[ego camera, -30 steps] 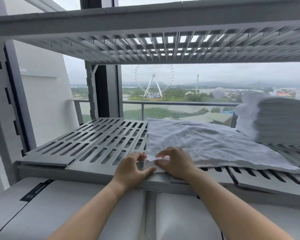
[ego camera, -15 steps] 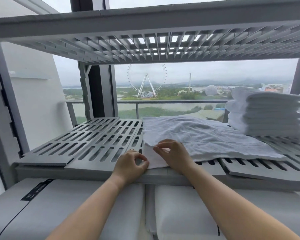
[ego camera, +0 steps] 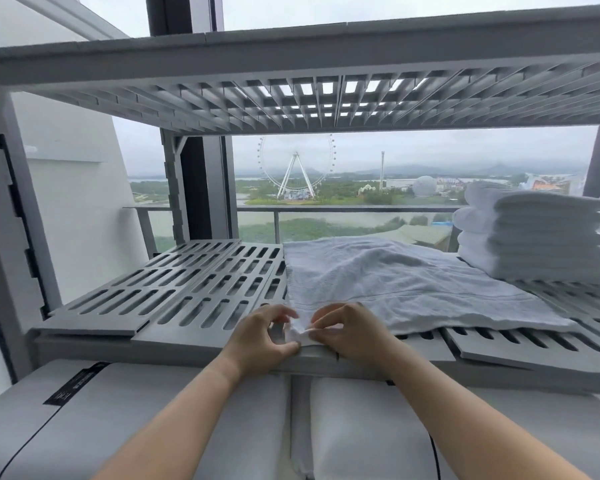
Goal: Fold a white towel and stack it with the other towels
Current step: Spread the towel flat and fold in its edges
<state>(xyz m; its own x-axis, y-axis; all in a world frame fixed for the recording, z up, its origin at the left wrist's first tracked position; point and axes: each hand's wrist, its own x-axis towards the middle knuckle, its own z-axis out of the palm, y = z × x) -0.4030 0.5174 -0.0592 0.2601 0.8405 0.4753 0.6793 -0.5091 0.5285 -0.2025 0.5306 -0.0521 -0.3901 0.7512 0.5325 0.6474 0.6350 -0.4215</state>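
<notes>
A white towel lies spread flat on the grey slatted shelf, right of its middle. Its near left corner is bunched up at the shelf's front edge. My left hand and my right hand meet at that corner, each pinching it between thumb and fingers. A stack of folded white towels stands at the back right of the same shelf, touching the spread towel's far right edge.
A second slatted shelf hangs low overhead. Shelf posts rise at the left and at the far right. White cushions lie below the shelf front. Behind is a window onto a balcony rail.
Both hands have gathered the towel's near left corner into a small bunch and pinch it together. The camera has drifted, bringing more of the folded stack into view.
</notes>
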